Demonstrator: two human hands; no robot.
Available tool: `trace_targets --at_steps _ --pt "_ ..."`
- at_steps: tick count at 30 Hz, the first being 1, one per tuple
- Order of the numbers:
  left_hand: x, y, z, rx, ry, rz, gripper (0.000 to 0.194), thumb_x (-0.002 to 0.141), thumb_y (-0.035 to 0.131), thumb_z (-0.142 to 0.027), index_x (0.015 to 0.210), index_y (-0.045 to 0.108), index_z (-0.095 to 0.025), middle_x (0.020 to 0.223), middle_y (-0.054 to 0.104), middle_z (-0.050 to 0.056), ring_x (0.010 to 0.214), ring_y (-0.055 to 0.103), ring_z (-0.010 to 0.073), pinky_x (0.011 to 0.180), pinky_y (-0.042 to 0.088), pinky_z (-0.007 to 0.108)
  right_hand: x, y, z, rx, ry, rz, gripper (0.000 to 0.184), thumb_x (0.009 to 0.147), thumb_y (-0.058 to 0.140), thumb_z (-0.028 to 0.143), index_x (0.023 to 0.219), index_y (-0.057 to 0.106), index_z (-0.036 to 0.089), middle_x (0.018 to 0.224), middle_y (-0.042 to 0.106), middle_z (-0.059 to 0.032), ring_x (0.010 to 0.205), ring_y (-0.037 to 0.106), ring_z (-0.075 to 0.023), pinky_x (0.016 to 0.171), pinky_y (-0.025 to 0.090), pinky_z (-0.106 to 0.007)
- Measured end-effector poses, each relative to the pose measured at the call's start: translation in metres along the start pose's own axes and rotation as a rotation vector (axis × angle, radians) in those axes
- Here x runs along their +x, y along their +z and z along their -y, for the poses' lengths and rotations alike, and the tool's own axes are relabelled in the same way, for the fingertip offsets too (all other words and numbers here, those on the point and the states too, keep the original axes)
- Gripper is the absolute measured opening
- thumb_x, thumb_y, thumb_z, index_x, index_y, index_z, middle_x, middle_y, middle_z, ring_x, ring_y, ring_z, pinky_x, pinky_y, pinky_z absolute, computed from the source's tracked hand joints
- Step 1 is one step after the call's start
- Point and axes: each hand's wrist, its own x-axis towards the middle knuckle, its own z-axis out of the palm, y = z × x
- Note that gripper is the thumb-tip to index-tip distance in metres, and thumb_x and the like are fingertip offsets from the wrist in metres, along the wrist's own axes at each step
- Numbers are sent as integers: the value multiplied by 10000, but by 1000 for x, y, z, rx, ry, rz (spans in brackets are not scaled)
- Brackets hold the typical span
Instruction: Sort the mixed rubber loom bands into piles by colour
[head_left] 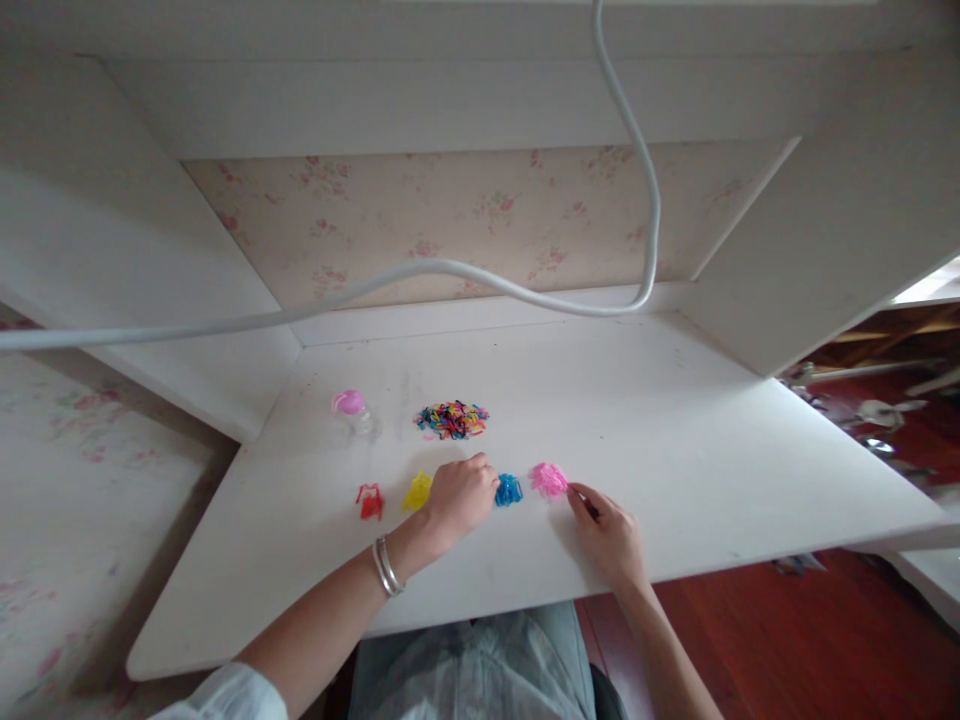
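My left hand (465, 495), a silver bangle on its wrist, is closed with bent fingers at the left edge of a small heap of blue bands (508, 490). Whatever its fingertips may hold is hidden. On the right, the thumb and forefinger of my right hand (611, 535) pinch together at the edge of a heap of pink bands (549, 481); what lies between them is too small to tell. A yellow heap (417, 492) sits partly behind my left hand. Further left are red bands (370, 502). Behind these lies a larger pile of mixed-colour bands (452, 420).
A small clear bottle (364, 422) with a pink top stands at the back left of the white desk (675, 430). A white cable (450, 268) hangs across in front of the shelf. Side panels bound the desk at left and right.
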Motion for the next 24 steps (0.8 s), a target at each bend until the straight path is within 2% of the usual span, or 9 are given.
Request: trace_targets --at_steps 7,12,16,19,24 --pt "2 4 -4 10 -3 34 341 896 390 -317 798 694 -198 884 647 81 773 627 162 690 464 286 0 -1 0 1 -20 1 425 849 392 527 944 715 268 910 717 -31 727 643 -173 649 446 -253" --pt "-2 -10 -1 -2 -9 -4 370 913 356 -359 834 687 -215 917 646 72 790 619 156 699 457 273 0 0 1 11 -12 -3 410 846 401 514 937 717 269 917 717 -27 723 640 -167 652 446 -249" --pt "-12 -26 16 -80 -47 -177 347 920 356 -348 839 675 -240 916 655 34 814 607 140 733 449 253 -1 0 1 12 -1 -2 391 847 412 507 934 715 275 918 715 -20 735 640 -168 667 445 -251" --pt "-30 -31 37 -193 -119 -317 305 911 387 -337 874 668 -227 903 659 32 811 596 130 768 448 243 -1 -1 0 57 19 4 401 835 429 521 936 718 262 894 716 -22 738 638 -169 673 453 -248" --pt "-84 -12 77 -379 -256 -479 290 893 419 -392 906 645 -211 855 661 23 746 594 123 710 463 229 4 -5 -4 210 110 8 450 790 490 559 950 720 206 829 713 -36 734 630 -177 632 457 -237"
